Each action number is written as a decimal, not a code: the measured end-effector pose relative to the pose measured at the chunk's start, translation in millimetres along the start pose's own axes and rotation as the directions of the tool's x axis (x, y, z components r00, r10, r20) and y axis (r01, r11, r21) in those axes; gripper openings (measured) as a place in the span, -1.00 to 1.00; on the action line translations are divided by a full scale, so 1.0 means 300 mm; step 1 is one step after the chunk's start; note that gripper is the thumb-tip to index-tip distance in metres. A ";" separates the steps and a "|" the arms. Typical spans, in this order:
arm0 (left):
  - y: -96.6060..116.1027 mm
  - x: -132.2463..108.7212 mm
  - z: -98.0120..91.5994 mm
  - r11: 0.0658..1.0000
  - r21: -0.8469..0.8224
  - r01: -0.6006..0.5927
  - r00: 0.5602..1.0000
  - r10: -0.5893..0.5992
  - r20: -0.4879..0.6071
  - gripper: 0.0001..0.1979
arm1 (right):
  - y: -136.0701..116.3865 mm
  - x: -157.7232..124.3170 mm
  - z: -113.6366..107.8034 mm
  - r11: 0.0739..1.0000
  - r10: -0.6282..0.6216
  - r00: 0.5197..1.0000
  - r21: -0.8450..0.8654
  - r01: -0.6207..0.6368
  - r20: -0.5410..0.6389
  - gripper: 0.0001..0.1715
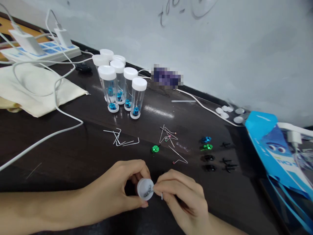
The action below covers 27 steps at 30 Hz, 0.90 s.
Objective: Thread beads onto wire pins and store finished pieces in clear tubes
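Note:
My left hand (133, 184) is closed around a small round white container (141, 193), its mouth facing me, with small grey metal pieces (148, 191) inside. At its right rim, my right hand (183, 199) pinches a thin silver hex key (161, 196); only a short end shows below the fingers. Just beyond the hands lie a green wheel-like part (155, 149) and a bent wire with a red tip (179, 157). More bent wires (168, 135) lie tangled behind them. Several L-shaped hex keys (118, 138) are scattered to the left.
Capped clear tubes (138, 98) with blue parts stand at the back left. Blue, green and black parts (207, 147) sit in rows at right, near white caps (224, 111) and a blue packet (269, 143). A white cable (68, 129) crosses the left, below a power strip (46, 49).

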<state>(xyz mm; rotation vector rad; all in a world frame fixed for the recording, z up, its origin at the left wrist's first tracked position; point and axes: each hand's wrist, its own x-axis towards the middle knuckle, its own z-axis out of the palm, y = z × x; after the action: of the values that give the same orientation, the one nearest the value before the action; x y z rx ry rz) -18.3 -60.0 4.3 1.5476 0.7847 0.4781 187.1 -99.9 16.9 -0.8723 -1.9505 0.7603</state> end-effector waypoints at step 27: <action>0.006 -0.002 0.000 1.000 -0.002 -0.007 1.000 0.007 0.005 -0.78 | -0.007 -0.001 -0.008 0.994 -0.074 0.997 -0.081 0.075 0.016 -0.68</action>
<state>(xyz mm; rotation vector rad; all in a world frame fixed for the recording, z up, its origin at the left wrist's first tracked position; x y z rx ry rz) -18.1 -60.4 6.1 1.5502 0.7750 0.4801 188.6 -100.9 19.3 -0.8393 -2.0258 0.6482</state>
